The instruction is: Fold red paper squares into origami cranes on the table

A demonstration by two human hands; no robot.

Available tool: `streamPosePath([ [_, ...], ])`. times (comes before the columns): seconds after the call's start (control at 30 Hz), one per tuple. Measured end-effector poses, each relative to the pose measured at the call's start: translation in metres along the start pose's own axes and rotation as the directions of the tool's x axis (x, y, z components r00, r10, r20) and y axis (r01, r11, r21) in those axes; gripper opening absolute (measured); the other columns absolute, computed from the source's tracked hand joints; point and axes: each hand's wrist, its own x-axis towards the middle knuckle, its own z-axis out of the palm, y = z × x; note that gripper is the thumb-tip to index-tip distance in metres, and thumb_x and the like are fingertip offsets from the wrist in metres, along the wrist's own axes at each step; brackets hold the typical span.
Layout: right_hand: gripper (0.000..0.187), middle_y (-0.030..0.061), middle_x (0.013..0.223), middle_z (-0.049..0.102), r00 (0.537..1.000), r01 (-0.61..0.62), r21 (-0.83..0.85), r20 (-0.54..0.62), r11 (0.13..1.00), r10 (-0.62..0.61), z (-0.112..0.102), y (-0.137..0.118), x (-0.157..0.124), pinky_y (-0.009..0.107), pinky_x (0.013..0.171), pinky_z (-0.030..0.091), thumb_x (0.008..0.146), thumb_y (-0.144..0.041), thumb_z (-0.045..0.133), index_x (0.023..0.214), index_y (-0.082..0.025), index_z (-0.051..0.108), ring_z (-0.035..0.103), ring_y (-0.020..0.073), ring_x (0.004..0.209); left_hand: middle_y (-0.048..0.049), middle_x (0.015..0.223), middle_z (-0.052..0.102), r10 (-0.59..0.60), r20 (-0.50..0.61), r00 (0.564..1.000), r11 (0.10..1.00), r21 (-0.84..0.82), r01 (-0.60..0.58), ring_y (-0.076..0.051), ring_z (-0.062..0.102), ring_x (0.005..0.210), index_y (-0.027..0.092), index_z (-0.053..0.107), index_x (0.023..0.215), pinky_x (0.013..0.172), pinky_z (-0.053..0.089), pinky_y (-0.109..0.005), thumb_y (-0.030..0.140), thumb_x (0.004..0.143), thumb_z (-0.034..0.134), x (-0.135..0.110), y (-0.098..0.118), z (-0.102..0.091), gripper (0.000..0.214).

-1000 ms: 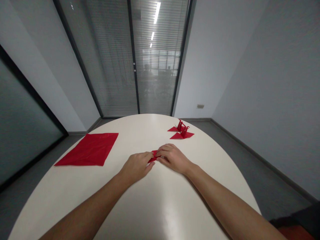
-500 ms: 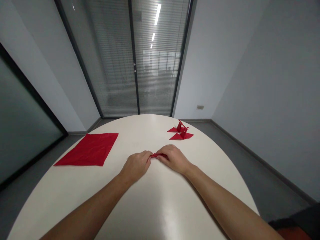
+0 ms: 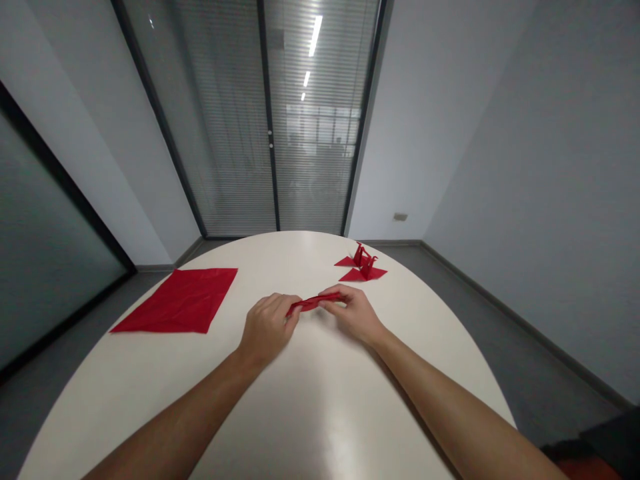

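Note:
A narrow strip of folded red paper [image 3: 313,303] spans the gap between my two hands, just above the white table. Its left end is pinched in my left hand [image 3: 270,325], thumb below and fingers curled over the top. On the other side my right hand [image 3: 354,312] grips the paper between thumb and fingers. Parts of both ends are covered by my fingers, so the paper's full folded shape cannot be made out.
The round white table [image 3: 280,413] carries a flat sheet of red paper [image 3: 180,300] on the left. Two red paper cranes [image 3: 366,268] stand close together at the back right. Beyond the table's far edge is a glass partition with blinds [image 3: 235,167].
Both hands have lifted the folded paper slightly and moved a little apart. More of the red strip now shows between them. The sheet and the cranes have stayed put.

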Motion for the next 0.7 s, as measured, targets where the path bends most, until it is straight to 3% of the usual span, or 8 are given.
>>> streamPosePath([
  [0.07, 0.024, 0.0050, 0.088, 0.076, 1.000, -0.011, 0.124, -0.014, 0.992, 0.013, 0.002, -0.002, 0.001, 0.038, 0.084, 0.055, 0.080, -0.040, 0.077, 0.089, -0.019, 0.071, 0.070, 0.0216, 0.085, -0.0064, 0.090, 0.073, -0.057, -0.056, 0.997, 0.993, -0.107, 0.051, -0.021, 0.067, 0.085, 0.019, 0.068, 0.097, 0.080, 0.051, -0.035, 0.025, 0.094, 0.055, -0.001, 0.003, 0.001, 0.014],
  [0.17, 0.031, 0.0044, 0.091, 0.075, 1.000, -0.018, 0.281, 0.001, 0.960, 0.018, 0.008, -0.007, 0.001, 0.037, 0.085, 0.054, 0.078, -0.046, 0.078, 0.093, -0.021, 0.069, 0.070, 0.0209, 0.087, -0.0034, 0.084, 0.073, -0.244, -0.084, 0.966, 0.920, -0.334, 0.203, -0.019, 0.068, 0.080, 0.020, 0.067, 0.090, 0.076, 0.052, -0.032, 0.028, 0.091, 0.060, 0.000, 0.010, 0.000, 0.011],
  [0.27, 0.035, 0.0035, 0.089, 0.074, 0.999, -0.046, 0.352, 0.036, 0.935, 0.035, 0.015, -0.011, -0.001, 0.034, 0.082, 0.055, 0.078, -0.048, 0.079, 0.096, -0.021, 0.067, 0.069, 0.0185, 0.083, -0.0017, 0.078, 0.072, -0.387, 0.025, 0.922, 0.757, -0.561, 0.334, -0.016, 0.067, 0.071, 0.019, 0.065, 0.084, 0.068, 0.052, -0.028, 0.032, 0.087, 0.065, 0.001, 0.017, -0.001, 0.014],
  [0.37, 0.035, 0.0022, 0.080, 0.072, 0.991, -0.126, 0.355, 0.078, 0.926, 0.105, 0.018, -0.011, -0.003, 0.030, 0.069, 0.055, 0.078, -0.050, 0.078, 0.093, -0.020, 0.068, 0.066, 0.0155, 0.069, -0.0017, 0.075, 0.071, -0.381, 0.160, 0.911, 0.621, -0.686, 0.380, -0.015, 0.066, 0.068, 0.018, 0.063, 0.079, 0.065, 0.052, -0.026, 0.035, 0.088, 0.062, 0.001, 0.021, -0.002, 0.019],
  [0.43, 0.038, 0.0013, 0.076, 0.071, 0.979, -0.198, 0.358, 0.110, 0.912, 0.169, 0.018, -0.010, -0.002, 0.028, 0.062, 0.053, 0.077, -0.052, 0.078, 0.094, -0.019, 0.068, 0.064, 0.0141, 0.062, -0.0018, 0.073, 0.070, -0.373, 0.215, 0.902, 0.575, -0.709, 0.407, -0.015, 0.067, 0.068, 0.018, 0.062, 0.079, 0.064, 0.052, -0.026, 0.037, 0.090, 0.059, 0.002, 0.020, 0.000, 0.022],
  [0.5, 0.041, 0.0011, 0.073, 0.071, 0.966, -0.255, 0.355, 0.135, 0.899, 0.220, 0.017, -0.006, 0.000, 0.027, 0.059, 0.052, 0.075, -0.053, 0.078, 0.093, -0.018, 0.069, 0.063, 0.0132, 0.058, -0.0031, 0.078, 0.071, -0.402, 0.210, 0.891, 0.582, -0.693, 0.426, -0.016, 0.067, 0.071, 0.017, 0.062, 0.087, 0.065, 0.053, -0.026, 0.038, 0.092, 0.056, 0.001, 0.015, 0.003, 0.022],
  [0.6, 0.042, 0.0020, 0.072, 0.072, 0.961, -0.273, 0.284, 0.134, 0.919, 0.244, 0.016, 0.001, 0.001, 0.027, 0.059, 0.050, 0.077, -0.050, 0.077, 0.099, -0.015, 0.069, 0.063, 0.0137, 0.058, -0.0078, 0.104, 0.071, -0.422, 0.081, 0.903, 0.703, -0.600, 0.382, -0.017, 0.068, 0.088, 0.018, 0.060, 0.106, 0.073, 0.056, -0.029, 0.029, 0.094, 0.053, 0.000, 0.005, 0.005, 0.018],
  [0.7, 0.041, 0.0022, 0.072, 0.073, 0.969, -0.229, 0.105, 0.116, 0.968, 0.217, 0.015, 0.009, 0.000, 0.028, 0.063, 0.048, 0.081, -0.042, 0.074, 0.111, -0.014, 0.067, 0.064, 0.0154, 0.063, -0.0080, 0.117, 0.068, -0.205, 0.031, 0.978, 0.869, -0.454, 0.196, -0.019, 0.065, 0.107, 0.020, 0.061, 0.105, 0.092, 0.054, -0.035, 0.017, 0.093, 0.049, -0.002, -0.003, 0.005, 0.017],
])
